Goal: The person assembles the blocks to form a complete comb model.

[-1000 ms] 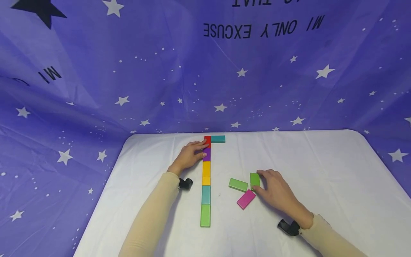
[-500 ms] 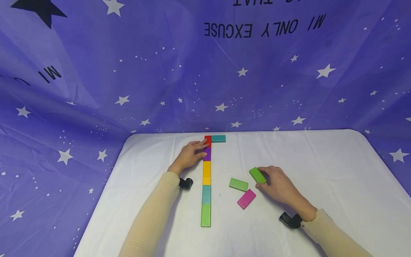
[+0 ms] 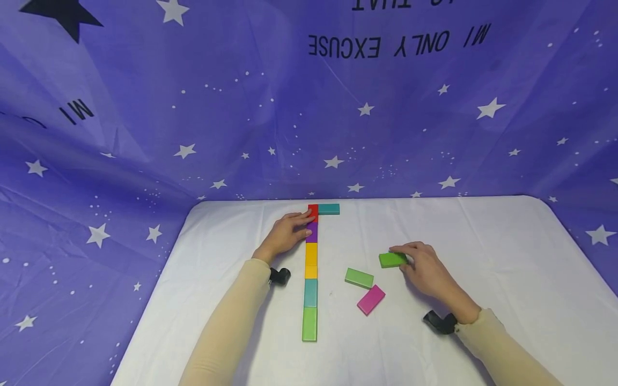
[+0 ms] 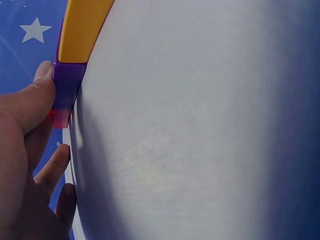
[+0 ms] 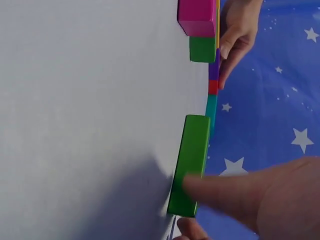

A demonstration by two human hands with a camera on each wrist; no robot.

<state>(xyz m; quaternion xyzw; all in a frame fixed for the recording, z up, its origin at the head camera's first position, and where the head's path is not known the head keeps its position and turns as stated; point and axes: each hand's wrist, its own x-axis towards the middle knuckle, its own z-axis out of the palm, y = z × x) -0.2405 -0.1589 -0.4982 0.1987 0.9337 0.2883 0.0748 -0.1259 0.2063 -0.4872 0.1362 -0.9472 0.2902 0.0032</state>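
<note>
From where I stand, the right hand (image 3: 427, 271) pinches the bright green block (image 3: 391, 260) at its three o'clock end, thumb on the near side and fingertips on the far side. Whether the block clears the white cloth (image 3: 449, 230) I can't tell. A steady, light pinch would serve best, since the hold is on one end only and the block could swivel. The left hand (image 3: 282, 234) lies loosely extended at nine o'clock of the row, thumb at the purple block (image 3: 311, 234) and fingers touching the red block (image 3: 315, 210); a gentle touch would steady these two without nudging them askew.

The row runs from twelve to six: red, purple, a yellow stretch (image 3: 311, 254), a teal block (image 3: 310, 293) and a light green block (image 3: 309, 324). A second teal piece (image 3: 329, 209) meets the red one at its three o'clock side.

From the pinched block, a loose green block (image 3: 359, 277) lies at eight o'clock and a pink block (image 3: 371, 300) at seven, close together. Both stand in the way of a low, straight path to the row's near end; the ten o'clock side looks freer.
</note>
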